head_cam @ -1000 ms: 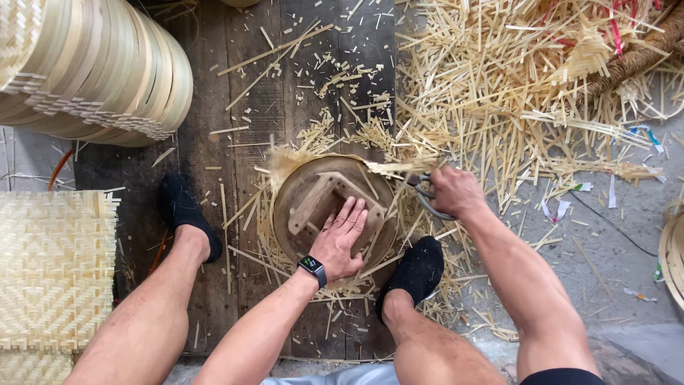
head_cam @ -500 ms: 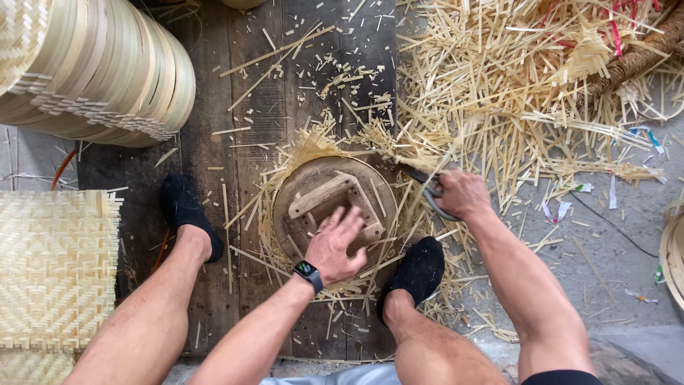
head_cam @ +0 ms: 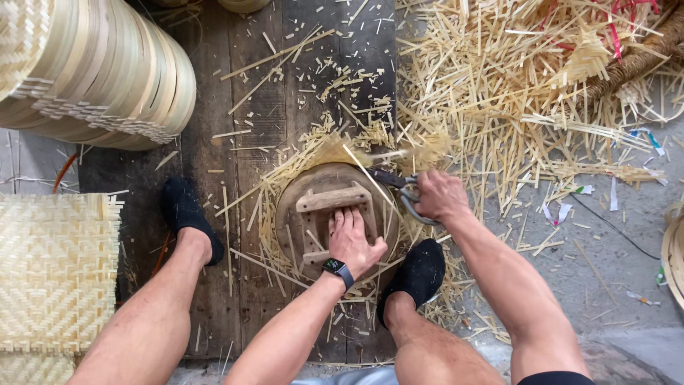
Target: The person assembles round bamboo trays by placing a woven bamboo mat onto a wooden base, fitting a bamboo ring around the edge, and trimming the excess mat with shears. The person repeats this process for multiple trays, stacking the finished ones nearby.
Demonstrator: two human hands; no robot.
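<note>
Far left, flat on the ground: woven mats [head_cam: 53,274] of pale strips in a herringbone weave, stacked, edges fringed; above them, top left, a tall stack of round bamboo rims [head_cam: 107,71] lying on its side, partly over the dark floorboards [head_cam: 242,107]; a black shoe [head_cam: 189,217] planted on the boards just below that stack.

Centre, between the two feet: a round wooden block [head_cam: 335,217], brown and worn, with a small wooden frame of crossbars fixed on top; under it a woven disc, only the ragged fringe of pale strips [head_cam: 285,178] showing all round the rim, sticking out unevenly; loose offcuts lying across the block face.

On the block: left hand [head_cam: 353,242], fingers held together and laid flat, palm pressing down on the frame; a dark watch [head_cam: 337,269] on the wrist.

Just right of the block, at its upper right edge: right hand [head_cam: 442,196] closed round the handles of scissors [head_cam: 399,187], blades pointing left into the fringe, partly hidden by strips; whether blades are apart or closed, cannot tell.

Below, the second black shoe [head_cam: 417,274] touching the fringe; right and upper right, a thick heap of cut bamboo slivers [head_cam: 513,93] crowding up to the scissors; grey concrete [head_cam: 613,278] beyond, scattered with scraps.
</note>
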